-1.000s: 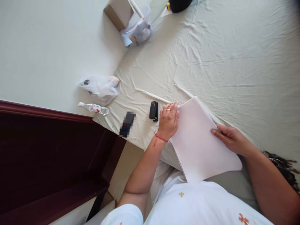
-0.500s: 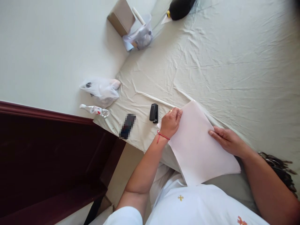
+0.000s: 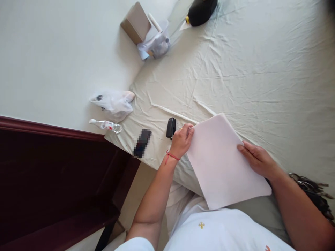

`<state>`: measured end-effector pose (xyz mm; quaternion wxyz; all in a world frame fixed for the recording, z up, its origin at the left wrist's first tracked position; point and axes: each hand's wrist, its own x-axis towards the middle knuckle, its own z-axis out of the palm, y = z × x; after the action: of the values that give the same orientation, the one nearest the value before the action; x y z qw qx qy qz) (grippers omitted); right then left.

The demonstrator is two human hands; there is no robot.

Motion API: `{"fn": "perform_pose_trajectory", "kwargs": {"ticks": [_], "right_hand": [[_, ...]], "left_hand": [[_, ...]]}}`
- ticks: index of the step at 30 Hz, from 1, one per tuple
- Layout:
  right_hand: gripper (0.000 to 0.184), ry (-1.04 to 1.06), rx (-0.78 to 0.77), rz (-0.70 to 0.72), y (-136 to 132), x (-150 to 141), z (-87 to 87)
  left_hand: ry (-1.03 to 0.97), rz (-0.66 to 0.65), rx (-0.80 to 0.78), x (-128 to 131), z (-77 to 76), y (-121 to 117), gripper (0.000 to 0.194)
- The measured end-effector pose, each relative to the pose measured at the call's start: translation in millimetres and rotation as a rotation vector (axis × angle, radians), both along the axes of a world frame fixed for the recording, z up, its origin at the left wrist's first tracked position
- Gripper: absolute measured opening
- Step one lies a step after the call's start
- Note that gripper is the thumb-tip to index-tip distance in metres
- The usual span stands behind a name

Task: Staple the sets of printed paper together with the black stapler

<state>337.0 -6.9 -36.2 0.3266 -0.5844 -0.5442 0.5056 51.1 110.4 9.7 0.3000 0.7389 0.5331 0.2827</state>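
Note:
White sheets of paper (image 3: 225, 164), whose number I cannot make out, are held slanted in front of my body. My left hand (image 3: 183, 139), with a red string at the wrist, grips their upper left edge, thumb on top and fingers partly hidden. On the opposite edge, my right hand (image 3: 258, 158) pinches the paper between thumb and fingers. Just beyond my left hand a black stapler (image 3: 171, 127) rests on the pale sheet, partly overlapped by the hand. A dark, pixelated flat object (image 3: 142, 143) lies farther left.
A clear bottle (image 3: 106, 125) and a white plastic bag (image 3: 113, 104) are by the wall at left. Farther back stand a cardboard box (image 3: 136, 22) and another filled bag (image 3: 158, 43). Keys (image 3: 310, 186) lie beside my right forearm. A black object (image 3: 201, 13) is at the top.
My left hand has moved a little left and down along the paper's edge, closer to the stapler. The paper now lies flatter and has shifted slightly right with my right hand.

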Motion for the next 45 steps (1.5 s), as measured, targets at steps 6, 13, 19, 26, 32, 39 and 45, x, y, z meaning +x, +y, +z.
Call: {"fn": "perform_pose_trajectory", "kwargs": {"ticks": [6, 13, 19, 26, 32, 39, 45], "right_hand": [[0.047, 0.138, -0.089, -0.131, -5, 2, -1.8], [0.049, 0.192, -0.142, -0.15, -5, 2, 2.1], [0.045, -0.09, -0.05, -0.107, 2, 3, -3.0], [0.058, -0.668, 0.391, -0.254, 10, -14, 23.2], [0.05, -0.705, 0.74, -0.013, 41, -59, 81.0], [0.04, -0.78, 0.672, 0.339, 77, -97, 83.8], [0.042, -0.728, 0.742, 0.158, 76, -98, 70.1]], "left_hand": [[-0.534, 0.383, -0.187, -17, -14.6, -21, 0.079], [-1.127, 0.56, -0.743, 19, -18.3, -50, 0.06], [-1.129, 0.577, -0.682, 22, -27.8, -49, 0.053], [-1.085, 0.489, -0.722, 17, -37.0, -49, 0.057], [-0.997, 0.476, -0.695, 27, -38.4, -54, 0.058], [-1.009, 0.307, -0.708, 36, -34.5, -59, 0.052], [-0.994, 0.376, -0.633, 32, -37.3, -58, 0.058]]}}
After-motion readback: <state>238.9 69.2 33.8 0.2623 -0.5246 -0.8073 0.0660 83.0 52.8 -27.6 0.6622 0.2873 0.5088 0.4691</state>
